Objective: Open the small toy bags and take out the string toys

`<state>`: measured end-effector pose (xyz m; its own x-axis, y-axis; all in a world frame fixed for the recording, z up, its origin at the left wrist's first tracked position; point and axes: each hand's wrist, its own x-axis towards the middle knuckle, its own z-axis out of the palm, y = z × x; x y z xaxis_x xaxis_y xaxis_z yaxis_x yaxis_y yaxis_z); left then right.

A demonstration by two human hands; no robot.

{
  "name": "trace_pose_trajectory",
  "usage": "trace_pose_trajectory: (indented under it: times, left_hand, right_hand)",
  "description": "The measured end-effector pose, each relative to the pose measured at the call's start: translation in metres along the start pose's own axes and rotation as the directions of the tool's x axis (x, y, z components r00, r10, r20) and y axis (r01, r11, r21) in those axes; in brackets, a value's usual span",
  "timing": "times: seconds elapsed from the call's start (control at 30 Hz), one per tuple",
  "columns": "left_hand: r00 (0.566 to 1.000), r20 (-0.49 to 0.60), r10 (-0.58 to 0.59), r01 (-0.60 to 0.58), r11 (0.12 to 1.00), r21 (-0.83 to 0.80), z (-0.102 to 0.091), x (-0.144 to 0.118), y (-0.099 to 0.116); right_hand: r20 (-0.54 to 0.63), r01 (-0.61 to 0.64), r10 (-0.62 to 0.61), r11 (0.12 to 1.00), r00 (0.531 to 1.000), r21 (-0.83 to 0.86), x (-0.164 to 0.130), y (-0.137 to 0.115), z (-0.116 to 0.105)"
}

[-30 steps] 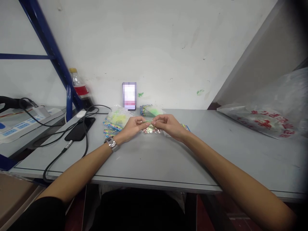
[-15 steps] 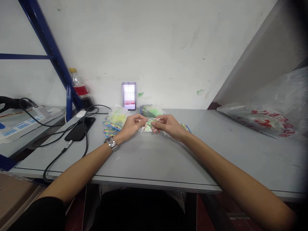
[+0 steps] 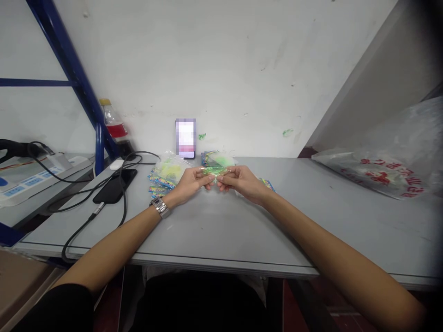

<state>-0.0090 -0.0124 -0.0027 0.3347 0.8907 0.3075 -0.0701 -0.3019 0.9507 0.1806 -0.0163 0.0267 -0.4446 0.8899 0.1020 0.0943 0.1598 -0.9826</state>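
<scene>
Between my hands, just above the table, is a small clear plastic bag (image 3: 215, 171) with something bright green in it. My left hand (image 3: 192, 180) pinches its left side between thumb and fingers. The right side is pinched by my right hand (image 3: 238, 180), so the two thumbs nearly meet. Several clear packets with colourful printed strips (image 3: 168, 173) lie beside my left hand. Behind the hands rests another packet with pale green contents (image 3: 221, 160). A printed strip (image 3: 268, 184) shows past my right hand, partly covered by it.
A lit phone (image 3: 186, 138) leans on the wall. To the left are a dark phone (image 3: 116, 186) with cables, a white case (image 3: 116, 164), a cola bottle (image 3: 116, 129) and a power strip (image 3: 38, 177). A large plastic bag (image 3: 380, 173) lies on the right of the table (image 3: 221, 230).
My fingers have drawn closer together along the bag. The bag is now bunched and folded, and its green shows more strongly. The other things have stayed in place.
</scene>
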Motion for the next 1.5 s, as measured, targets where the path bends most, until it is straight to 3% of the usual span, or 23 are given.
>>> trace_pose_trajectory:
  times: [0.17, 0.4, 0.63, 0.87, 0.93, 1.0, 1.1, 1.17, 1.23, 1.33, 1.5]
  left_hand:
    - [0.999, 0.035, -0.033, 0.033, 0.999, -0.005, -0.001, 0.0, -0.002]
    - [0.999, 0.041, -0.005, 0.005, 1.0, 0.001, 0.0, -0.001, 0.001]
    - [0.998, -0.033, -0.05, 0.05, 0.999, -0.01, -0.001, 0.001, -0.003]
    - [0.999, 0.028, -0.043, 0.042, 0.999, 0.029, 0.0, 0.0, -0.003]
    - [0.998, 0.014, -0.055, 0.055, 0.998, 0.017, 0.0, 0.0, -0.004]
    - [0.998, -0.01, -0.06, 0.06, 0.998, 0.011, -0.001, 0.0, -0.005]
    - [0.998, -0.04, -0.056, 0.057, 0.998, 0.028, -0.003, 0.001, -0.007]
    - [0.997, -0.052, -0.056, 0.059, 0.997, 0.042, -0.003, 0.001, -0.007]
    - [0.997, -0.058, -0.058, 0.061, 0.997, 0.053, -0.003, 0.002, -0.007]
    - [0.997, -0.064, -0.051, 0.056, 0.995, 0.083, -0.002, 0.002, -0.007]
    - [0.995, -0.093, 0.026, 0.005, 0.95, 0.313, -0.005, 0.003, -0.01]
  right_hand:
    - [-0.042, 0.019, -0.019, 1.0, 0.999, 0.007, 0.001, 0.001, -0.001]
    - [0.014, -0.03, 0.03, 0.999, 0.999, 0.022, 0.001, 0.001, -0.001]
    - [0.034, -0.063, 0.063, 0.998, 0.997, -0.017, 0.001, 0.0, -0.001]
    - [-0.007, -0.037, 0.036, 0.998, 0.999, -0.046, 0.0, -0.003, 0.0]
    - [-0.071, -0.029, 0.024, 0.996, 0.997, -0.08, 0.002, -0.002, -0.001]
    - [-0.211, -0.011, -0.017, 0.991, 0.977, -0.13, 0.005, 0.0, -0.004]
    - [-0.465, -0.014, -0.107, 0.968, 0.879, -0.25, 0.01, 0.005, -0.013]
    - [-0.556, -0.097, -0.117, 0.935, 0.823, -0.34, 0.012, 0.008, -0.019]
    - [-0.571, -0.166, -0.123, 0.888, 0.812, -0.428, 0.012, 0.011, -0.024]
    - [-0.514, -0.172, -0.1, 0.873, 0.852, -0.456, 0.011, 0.013, -0.023]
    - [-0.306, -0.078, 0.001, 0.968, 0.952, -0.239, 0.008, 0.01, -0.009]
